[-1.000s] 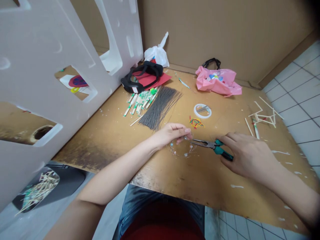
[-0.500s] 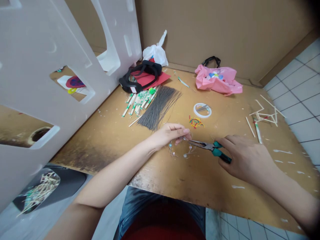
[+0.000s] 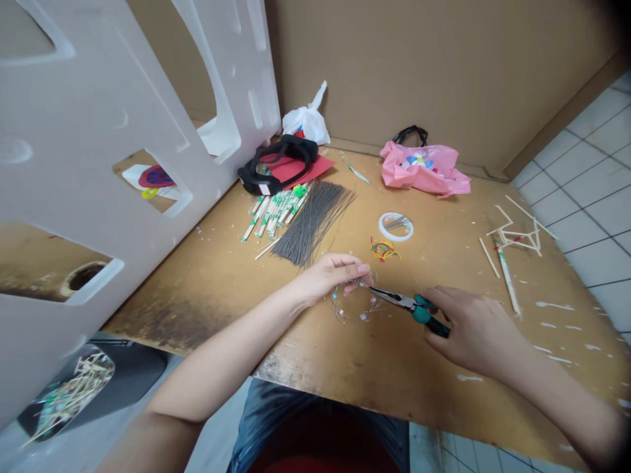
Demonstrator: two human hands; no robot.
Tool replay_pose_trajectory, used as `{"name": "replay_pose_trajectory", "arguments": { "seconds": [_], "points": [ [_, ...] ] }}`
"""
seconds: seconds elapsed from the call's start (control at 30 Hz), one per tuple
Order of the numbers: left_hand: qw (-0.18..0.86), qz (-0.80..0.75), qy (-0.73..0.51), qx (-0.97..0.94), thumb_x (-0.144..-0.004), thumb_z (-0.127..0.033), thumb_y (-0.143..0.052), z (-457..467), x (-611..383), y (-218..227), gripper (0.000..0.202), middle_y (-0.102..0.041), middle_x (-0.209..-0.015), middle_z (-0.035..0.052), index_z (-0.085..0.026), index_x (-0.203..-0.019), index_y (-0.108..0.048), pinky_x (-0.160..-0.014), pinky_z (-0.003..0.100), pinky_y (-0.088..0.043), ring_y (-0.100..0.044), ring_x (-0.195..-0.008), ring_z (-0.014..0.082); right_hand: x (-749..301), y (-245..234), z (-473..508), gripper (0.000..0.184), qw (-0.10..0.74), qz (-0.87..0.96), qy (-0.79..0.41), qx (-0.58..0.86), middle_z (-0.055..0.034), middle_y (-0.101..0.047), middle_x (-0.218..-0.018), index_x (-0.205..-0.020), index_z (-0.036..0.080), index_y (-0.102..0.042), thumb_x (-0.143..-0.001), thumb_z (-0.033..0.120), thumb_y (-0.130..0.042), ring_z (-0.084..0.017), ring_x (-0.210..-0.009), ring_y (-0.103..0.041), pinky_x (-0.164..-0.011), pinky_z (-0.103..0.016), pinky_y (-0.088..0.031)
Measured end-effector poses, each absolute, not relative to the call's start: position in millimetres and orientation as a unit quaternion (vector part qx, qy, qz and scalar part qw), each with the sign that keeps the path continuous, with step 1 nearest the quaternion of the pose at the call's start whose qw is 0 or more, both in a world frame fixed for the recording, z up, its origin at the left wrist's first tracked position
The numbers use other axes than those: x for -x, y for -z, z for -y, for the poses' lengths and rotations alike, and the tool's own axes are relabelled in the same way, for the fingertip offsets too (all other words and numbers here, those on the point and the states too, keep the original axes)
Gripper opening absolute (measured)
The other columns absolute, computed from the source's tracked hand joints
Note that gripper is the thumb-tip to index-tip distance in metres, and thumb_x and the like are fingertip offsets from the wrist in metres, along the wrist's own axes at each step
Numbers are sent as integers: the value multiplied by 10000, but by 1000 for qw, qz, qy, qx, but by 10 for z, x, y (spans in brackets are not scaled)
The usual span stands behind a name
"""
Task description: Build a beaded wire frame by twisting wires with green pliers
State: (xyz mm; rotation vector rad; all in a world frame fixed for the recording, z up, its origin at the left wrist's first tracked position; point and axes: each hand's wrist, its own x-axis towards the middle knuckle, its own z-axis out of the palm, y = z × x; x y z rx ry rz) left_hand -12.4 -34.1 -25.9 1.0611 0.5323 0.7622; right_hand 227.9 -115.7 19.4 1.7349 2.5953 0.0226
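My left hand (image 3: 340,272) pinches the upper part of a thin wire ring strung with clear beads (image 3: 363,316), which hangs just above the wooden table. Wrapped in my right hand (image 3: 466,328) are green-and-black handled long-nose pliers (image 3: 407,302). Their tips reach the wire right beside my left fingertips; whether the jaws grip it is too small to tell. Beyond my hands lies a small heap of red, yellow and green ties (image 3: 383,249). Behind it sits a white ring-shaped dish (image 3: 396,226) with short wires and beads.
Bundled grey wires (image 3: 313,223) and wrapped chopsticks (image 3: 271,210) lie behind my left hand, near a black headset strap (image 3: 279,164). A pink bag (image 3: 424,167) stands at the back. A stick frame (image 3: 520,236) is at the right. A white plastic panel (image 3: 162,85) borders the left side.
The pliers have turned slightly, and their jaws look closer together than before. The whole view has shifted a little; my left hand still holds the beaded ring.
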Motion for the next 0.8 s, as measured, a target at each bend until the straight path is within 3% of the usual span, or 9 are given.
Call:
{"name": "replay_pose_trajectory", "arguments": {
  "seconds": [0.3, 0.57, 0.8],
  "points": [
    [756, -245, -360, -488, -712, -427, -715, 342, 124, 240, 326, -670, -739, 56, -105, -665, -700, -456, 209, -315, -436, -473, 41, -2209, -279, 1157, 95, 36, -806, 79, -586, 21, -608, -658, -747, 241, -526, -671, 188, -504, -149, -556, -516, -526, -265, -259],
    [774, -252, -362, -455, -683, -429, -737, 332, 120, 264, 333, -652, -710, 41, -100, -664, -688, -442, 185, -319, -452, -458, 27, -2249, -280, 1104, 204, 15, -801, 182, -570, 4, -640, -724, -845, 232, -586, -671, 165, -502, -134, -593, -528, -542, -244, -333],
    [815, -237, -359, -389, -693, -401, -729, 275, 120, 320, 322, -588, -632, 8, -93, -650, -645, -400, 181, -274, -403, -406, 21, -2313, -335, 1145, 209, 40, -798, 47, -599, -4, -621, -750, -875, 233, -558, -671, 222, -513, -170, -632, -556, -545, -266, -326]
  ]
}}
